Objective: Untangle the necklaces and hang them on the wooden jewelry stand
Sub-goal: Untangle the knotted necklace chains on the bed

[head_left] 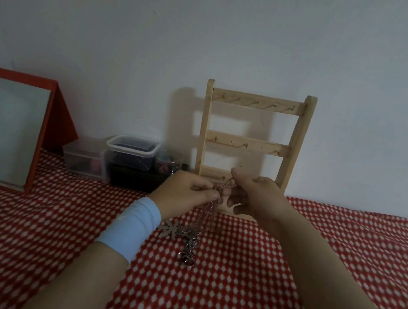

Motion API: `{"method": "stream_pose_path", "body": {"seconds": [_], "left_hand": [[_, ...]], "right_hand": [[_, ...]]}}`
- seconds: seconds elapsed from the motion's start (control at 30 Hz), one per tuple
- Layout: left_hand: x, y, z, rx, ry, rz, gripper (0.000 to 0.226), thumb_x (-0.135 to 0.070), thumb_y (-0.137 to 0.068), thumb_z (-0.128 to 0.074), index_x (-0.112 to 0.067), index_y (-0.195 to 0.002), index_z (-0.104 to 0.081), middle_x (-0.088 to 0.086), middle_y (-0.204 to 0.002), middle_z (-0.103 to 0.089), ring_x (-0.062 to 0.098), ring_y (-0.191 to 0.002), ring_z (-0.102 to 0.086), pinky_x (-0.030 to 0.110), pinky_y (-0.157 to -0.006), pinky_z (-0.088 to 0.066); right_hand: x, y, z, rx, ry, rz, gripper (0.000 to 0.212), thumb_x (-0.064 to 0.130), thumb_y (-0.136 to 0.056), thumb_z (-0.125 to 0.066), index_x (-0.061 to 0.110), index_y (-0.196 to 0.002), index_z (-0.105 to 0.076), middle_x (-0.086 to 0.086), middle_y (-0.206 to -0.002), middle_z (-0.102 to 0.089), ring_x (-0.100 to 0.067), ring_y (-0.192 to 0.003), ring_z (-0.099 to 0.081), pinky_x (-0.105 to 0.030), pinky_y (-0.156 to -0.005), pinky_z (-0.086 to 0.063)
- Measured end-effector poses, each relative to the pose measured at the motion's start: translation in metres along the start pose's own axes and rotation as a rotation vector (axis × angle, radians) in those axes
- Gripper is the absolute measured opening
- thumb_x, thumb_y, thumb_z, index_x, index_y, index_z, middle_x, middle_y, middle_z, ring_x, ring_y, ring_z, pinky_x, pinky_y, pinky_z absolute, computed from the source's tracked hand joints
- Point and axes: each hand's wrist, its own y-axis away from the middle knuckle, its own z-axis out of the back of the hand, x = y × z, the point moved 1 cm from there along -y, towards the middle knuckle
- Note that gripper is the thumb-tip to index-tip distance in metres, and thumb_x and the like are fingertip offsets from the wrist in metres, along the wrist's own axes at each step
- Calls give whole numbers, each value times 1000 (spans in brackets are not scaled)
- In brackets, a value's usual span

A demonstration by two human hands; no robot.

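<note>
Hard to make out the fine stuff here. The necklaces [190, 235] are thin silvery chains bunched together and a bit blurry, so I can't tell how many there are or where one ends and the next starts. The lowest rail of the wooden stand [250, 143] is mostly hidden behind the hands, and so is part of its base. Both forearms run off the bottom edge of the shot. The stuff inside the plastic boxes [132, 150] is just dark shapes, no idea what it is.

Both hands are up in front of the bottom of the stand, close together, and both are holding chain. The left hand [185, 191] has its fingers curled in and pinches the chains at the fingertips. It has a light blue wristband [131, 228] just behind it. The right hand [252, 197] pinches a bit of chain between thumb and forefinger slightly higher up, with the other fingers loosely curled below.

From the pinch the chains hang down to the bench [311, 280], which has a red and white patterned cloth on it. The loose end sits in a clump on the cloth right under the left wrist, around the middle of the bench. A flower-shaped pendant [170, 229] lies at the clump's left side and a small round pendant [186, 259] at its near end.

The stand is upright at the far edge of the bench against the wall [219, 22], and its two upper rails have small hooks. The boxes are along the far edge just left of it, and a red-framed mirror [7, 129] leans at the far left.
</note>
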Motion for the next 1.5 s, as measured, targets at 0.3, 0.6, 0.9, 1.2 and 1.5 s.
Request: {"method": "stream_pose_path", "body": {"seconds": [0.3,0.6,0.9,1.2,1.5], "left_hand": [[5,-3,3,-48,-46,16,19,-22,-96,-59,-19,-102,-77,-11,-95,-75,2,-90,-68,19,-89,-49],[4,-1,9,34,-257,12,26,-31,-96,-57,-17,-88,-77,-5,-84,-73,3,-78,-66,18,-75,-47],[-4,1,5,43,-339,-44,32,-27,-100,-49,-23,-72,-64,-7,-80,-66,9,-83,-62,28,-80,-47],[1,1,4,22,-83,108,48,-57,-76,-67,-12,-93,-64,-3,-88,-69,18,-92,-66,34,-87,-50],[10,-3,5,2,-78,30,19,-14,-88,-69,-24,-93,-54,4,-90,-69,14,-81,-69,26,-76,-56]], "right_hand": [[0,-2,-2,-157,447,192,14,29,-99,-64,16,-100,-71,-4,-89,-72,-12,-62,-61,-27,-57,-53],[-6,-5,-1,-9,536,268,6,16,-88,-77,14,-91,-82,6,-89,-79,-2,-74,-71,-16,-70,-56],[-5,-4,-3,-63,849,208,6,21,-88,-72,23,-86,-78,8,-87,-74,-9,-78,-71,-26,-74,-62],[-2,2,-1,20,425,138,29,23,-105,-54,2,-94,-71,-10,-67,-61,-12,-53,-53,-25,-54,-55],[-2,-2,3,-190,465,174,31,26,-105,-54,8,-90,-75,1,-77,-75,-18,-56,-59,-32,-55,-61]]}}
